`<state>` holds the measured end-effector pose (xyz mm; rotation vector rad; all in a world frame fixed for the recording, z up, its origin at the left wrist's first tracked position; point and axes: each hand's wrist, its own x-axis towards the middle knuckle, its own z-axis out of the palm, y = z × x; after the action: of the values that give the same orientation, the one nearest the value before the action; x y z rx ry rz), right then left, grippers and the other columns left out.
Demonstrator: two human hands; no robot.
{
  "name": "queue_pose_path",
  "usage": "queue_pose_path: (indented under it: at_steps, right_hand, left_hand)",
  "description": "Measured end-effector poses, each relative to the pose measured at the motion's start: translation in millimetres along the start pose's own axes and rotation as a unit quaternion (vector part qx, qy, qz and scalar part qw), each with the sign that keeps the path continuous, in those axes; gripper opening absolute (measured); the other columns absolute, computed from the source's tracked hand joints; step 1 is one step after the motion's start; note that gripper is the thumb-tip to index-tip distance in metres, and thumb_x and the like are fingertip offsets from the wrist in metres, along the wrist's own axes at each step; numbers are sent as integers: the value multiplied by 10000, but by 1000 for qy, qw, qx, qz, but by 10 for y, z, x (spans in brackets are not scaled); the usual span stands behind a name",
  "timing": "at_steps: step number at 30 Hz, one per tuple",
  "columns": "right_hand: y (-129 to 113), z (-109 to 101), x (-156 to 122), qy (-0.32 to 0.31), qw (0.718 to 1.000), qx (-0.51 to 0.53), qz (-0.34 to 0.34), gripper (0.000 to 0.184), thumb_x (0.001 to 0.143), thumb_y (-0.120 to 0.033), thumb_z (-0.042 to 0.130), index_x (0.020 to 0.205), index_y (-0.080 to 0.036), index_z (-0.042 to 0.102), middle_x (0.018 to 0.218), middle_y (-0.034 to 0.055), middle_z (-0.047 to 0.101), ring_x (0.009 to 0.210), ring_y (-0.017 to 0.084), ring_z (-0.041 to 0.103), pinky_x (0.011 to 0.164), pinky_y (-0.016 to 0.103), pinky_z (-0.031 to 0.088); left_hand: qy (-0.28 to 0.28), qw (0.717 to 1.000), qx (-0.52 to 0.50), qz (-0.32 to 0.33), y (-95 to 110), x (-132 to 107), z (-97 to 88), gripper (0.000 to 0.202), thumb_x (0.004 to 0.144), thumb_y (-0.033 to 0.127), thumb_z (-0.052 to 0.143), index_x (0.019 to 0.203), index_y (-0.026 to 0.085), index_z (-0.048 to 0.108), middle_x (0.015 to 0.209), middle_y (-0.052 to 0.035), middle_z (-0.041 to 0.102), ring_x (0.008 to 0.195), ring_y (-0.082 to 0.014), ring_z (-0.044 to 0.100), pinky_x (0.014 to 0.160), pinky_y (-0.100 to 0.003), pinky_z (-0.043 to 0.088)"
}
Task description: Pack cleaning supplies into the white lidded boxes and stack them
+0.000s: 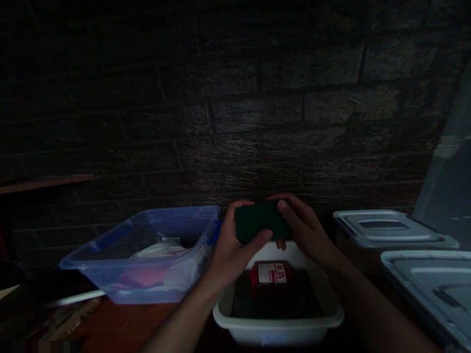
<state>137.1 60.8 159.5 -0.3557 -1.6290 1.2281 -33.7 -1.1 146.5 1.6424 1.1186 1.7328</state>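
Observation:
Both hands hold a dark green rectangular block (pixel 257 219), perhaps a box or sponge; the dim light hides its kind. My left hand (pixel 235 245) grips its left end, thumb across the lower front. On the right end, my right hand (pixel 301 223) has its thumb pressed on the front face, with fingers behind. Below the hands stands a white plastic basin (pixel 277 323). Inside it lies a red package (pixel 271 277) with a white label, resting on something dark.
To the left, a translucent blue bin (pixel 147 289) contains white and pink items. Two lidded containers (pixel 386 228) (pixel 437 284) stand at right. A dark brick wall (pixel 235 122) rises behind the wooden table (pixel 121 318). A reddish shelf edge (pixel 47 184) juts in at far left.

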Motion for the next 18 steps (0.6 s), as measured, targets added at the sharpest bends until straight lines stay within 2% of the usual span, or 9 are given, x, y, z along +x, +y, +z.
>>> queue_pose_path:
  at_steps: [2, 4, 6, 10, 12, 15, 18]
  right_hand:
    - [-10, -15, -21, -16, 1000, -5, 9, 416, 921, -471, 714, 1245, -249, 577, 849, -23, 617, 481, 82, 578, 412, 212, 492]
    - [-18, -30, -42, -33, 999, -9, 16, 583, 807, -380, 848, 1293, -273, 545, 887, -24, 616, 551, 86, 585, 467, 212, 511]
    - [-22, -43, -56, -48, 999, -7, 21, 676, 762, -321, 887, 1328, -291, 518, 899, -26, 611, 595, 91, 585, 502, 213, 517]
    - [-24, -53, -58, -74, 997, 6, 15, 554, 861, -325, 811, 1327, -292, 513, 793, -46, 592, 575, 92, 559, 512, 217, 497]
    - [-23, -50, -50, -67, 998, 6, 8, 511, 877, -343, 797, 1309, -288, 530, 830, -35, 611, 569, 88, 561, 509, 221, 502]
    - [-19, -45, -31, -38, 999, -6, -2, 463, 898, -408, 767, 1289, -272, 560, 909, -9, 639, 549, 84, 575, 473, 220, 507]
    - [-13, -42, -10, -10, 1000, -30, 2, 438, 932, -488, 702, 1275, -239, 591, 859, 0, 662, 504, 99, 595, 416, 220, 497]
  left_hand:
    - [-22, 999, 20, 29, 16, 10, 2, 662, 723, 294, 896, 1254, 286, 501, 1046, -1, 615, 859, -173, 618, 688, -244, 520]
    - [-24, 999, 29, 38, 30, 18, 4, 659, 731, 274, 886, 1255, 270, 486, 1065, -13, 612, 885, -187, 615, 712, -262, 512]
    - [-24, 998, 36, 43, 40, 19, -4, 621, 764, 280, 866, 1256, 268, 488, 1094, -24, 599, 910, -192, 608, 719, -264, 504]
    - [-71, 997, -3, 42, 34, 6, -57, 552, 845, 301, 812, 1285, 306, 478, 1055, -10, 604, 902, -180, 614, 740, -263, 517]
    - [-84, 996, -24, 27, 15, 1, -81, 526, 878, 324, 780, 1306, 329, 474, 1088, -14, 600, 896, -175, 616, 705, -249, 523]
    - [-63, 998, -28, -1, -19, 2, -82, 423, 941, 391, 695, 1311, 331, 498, 1142, -32, 591, 876, -175, 615, 617, -226, 512]
    - [-44, 999, -9, 20, -45, 7, -52, 315, 995, 417, 606, 1278, 297, 540, 1137, -48, 618, 865, -179, 620, 618, -236, 505]
